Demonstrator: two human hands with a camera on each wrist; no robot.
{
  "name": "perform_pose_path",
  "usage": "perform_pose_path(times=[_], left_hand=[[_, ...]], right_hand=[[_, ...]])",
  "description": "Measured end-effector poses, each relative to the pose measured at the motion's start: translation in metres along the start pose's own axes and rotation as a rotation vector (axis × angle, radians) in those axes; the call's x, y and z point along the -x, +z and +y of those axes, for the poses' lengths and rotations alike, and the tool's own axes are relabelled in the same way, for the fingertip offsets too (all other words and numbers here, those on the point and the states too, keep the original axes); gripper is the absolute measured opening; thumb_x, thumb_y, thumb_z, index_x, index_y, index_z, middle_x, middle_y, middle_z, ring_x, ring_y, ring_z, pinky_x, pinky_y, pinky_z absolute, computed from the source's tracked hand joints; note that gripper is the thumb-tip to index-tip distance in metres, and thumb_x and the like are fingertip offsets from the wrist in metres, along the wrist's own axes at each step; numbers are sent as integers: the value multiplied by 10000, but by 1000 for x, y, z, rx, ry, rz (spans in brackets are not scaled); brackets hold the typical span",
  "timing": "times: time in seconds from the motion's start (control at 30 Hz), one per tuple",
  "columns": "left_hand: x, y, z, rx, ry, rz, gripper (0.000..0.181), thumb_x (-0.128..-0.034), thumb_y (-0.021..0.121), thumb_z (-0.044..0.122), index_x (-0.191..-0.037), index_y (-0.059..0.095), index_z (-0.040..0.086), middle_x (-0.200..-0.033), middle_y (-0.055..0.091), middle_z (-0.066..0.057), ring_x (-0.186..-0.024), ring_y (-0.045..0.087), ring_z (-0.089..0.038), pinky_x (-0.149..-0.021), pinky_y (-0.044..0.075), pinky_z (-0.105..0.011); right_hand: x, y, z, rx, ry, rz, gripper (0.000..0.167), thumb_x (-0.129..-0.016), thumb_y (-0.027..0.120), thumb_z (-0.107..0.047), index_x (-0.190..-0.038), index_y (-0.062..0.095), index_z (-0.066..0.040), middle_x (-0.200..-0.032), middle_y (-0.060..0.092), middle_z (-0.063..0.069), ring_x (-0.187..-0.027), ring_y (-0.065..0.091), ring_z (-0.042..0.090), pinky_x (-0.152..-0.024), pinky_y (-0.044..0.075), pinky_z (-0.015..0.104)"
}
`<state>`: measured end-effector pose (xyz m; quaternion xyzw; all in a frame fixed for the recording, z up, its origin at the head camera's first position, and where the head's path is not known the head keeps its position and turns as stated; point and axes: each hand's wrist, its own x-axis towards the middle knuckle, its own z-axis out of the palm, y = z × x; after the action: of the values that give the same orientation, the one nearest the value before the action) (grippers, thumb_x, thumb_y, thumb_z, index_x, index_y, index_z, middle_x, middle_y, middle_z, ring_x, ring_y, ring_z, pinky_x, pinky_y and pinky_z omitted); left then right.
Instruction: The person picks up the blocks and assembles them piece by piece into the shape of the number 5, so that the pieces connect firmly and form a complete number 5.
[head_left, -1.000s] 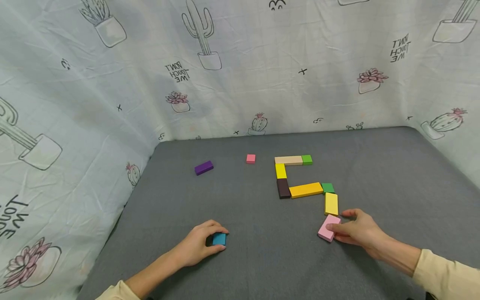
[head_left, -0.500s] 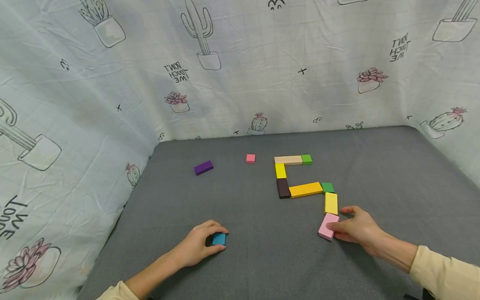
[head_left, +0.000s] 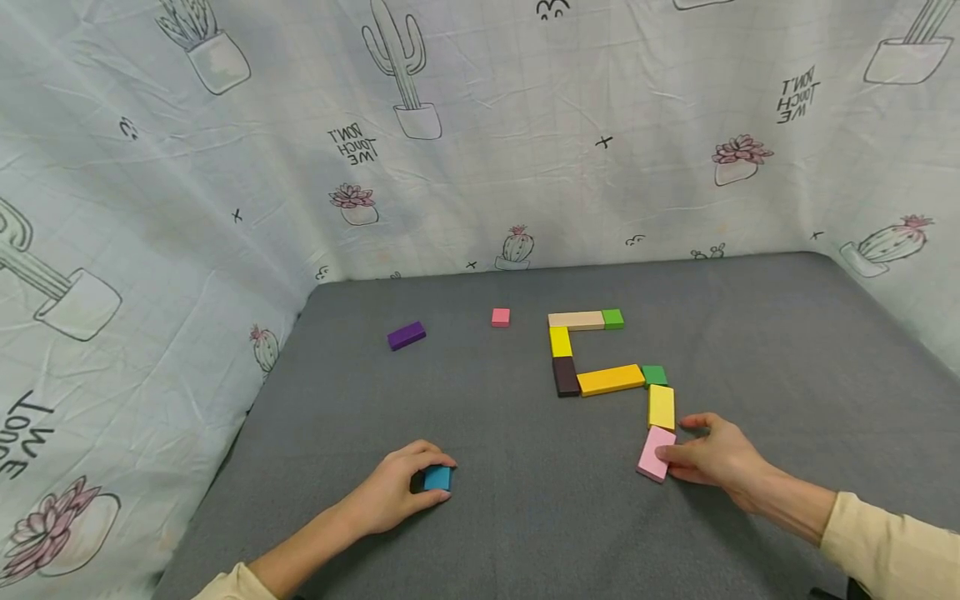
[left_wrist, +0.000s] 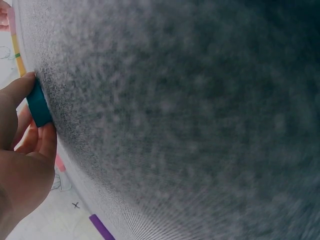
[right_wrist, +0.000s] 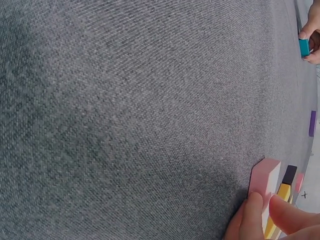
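Note:
My left hand (head_left: 392,493) pinches a small blue block (head_left: 438,478) between thumb and fingers, low on the table. The left wrist view shows this blue block (left_wrist: 39,106) too. On the right, my right hand (head_left: 722,465) holds a pink block (head_left: 655,455) with the thumb on top and fingers along its right side. The pink block's far end meets the near end of a yellow block (head_left: 662,407), and it tilts slightly from that block's line. Beyond, the row runs on through a green block (head_left: 655,376), an orange block (head_left: 611,380) and a dark brown block (head_left: 566,377).
Past the brown block come another yellow block (head_left: 560,342), a beige block (head_left: 576,321) and a light green block (head_left: 612,319). A small coral block (head_left: 500,317) and a purple block (head_left: 407,336) lie apart on the grey table (head_left: 480,400). A cactus-print cloth (head_left: 465,183) hangs behind.
My right hand has turned the pink block straighter and brought its far end closer in line with the yellow block. The left hand and blue block have stayed put.

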<state>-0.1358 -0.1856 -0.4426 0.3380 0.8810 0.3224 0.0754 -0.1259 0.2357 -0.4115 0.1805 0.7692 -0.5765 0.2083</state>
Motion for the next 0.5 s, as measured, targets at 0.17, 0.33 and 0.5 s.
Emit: perform_pose_path(times=[0.17, 0.33, 0.5], left_hand=[[1, 0, -1, -9, -3, 7, 295, -883, 704, 230, -1157, 644, 136, -1111, 572, 25, -971, 557, -153, -796, 490, -318], [1, 0, -2, -14, -5, 9, 301, -879, 710, 227, -1157, 644, 130, -1113, 571, 26, -970, 556, -149, -797, 489, -314], [0, 1, -1, -16, -4, 7, 307, -870, 721, 208, -1154, 648, 115, -1115, 570, 25, -971, 555, -148, -799, 488, -303]], right_hand=[[0, -1, -2, 32, 0, 5, 824, -832, 753, -99, -1360, 177, 163, -981, 567, 227, -784, 625, 193, -703, 540, 333], [-1, -10, -7, 99, -10, 12, 764, -866, 721, -320, -1322, 303, 127, -1072, 545, 214, -852, 592, 226, -721, 537, 361], [-7, -25, -15, 68, -81, -34, 648, -941, 589, -416, -1264, 388, 107, -1043, 532, 150, -844, 581, 200, -743, 528, 336]])
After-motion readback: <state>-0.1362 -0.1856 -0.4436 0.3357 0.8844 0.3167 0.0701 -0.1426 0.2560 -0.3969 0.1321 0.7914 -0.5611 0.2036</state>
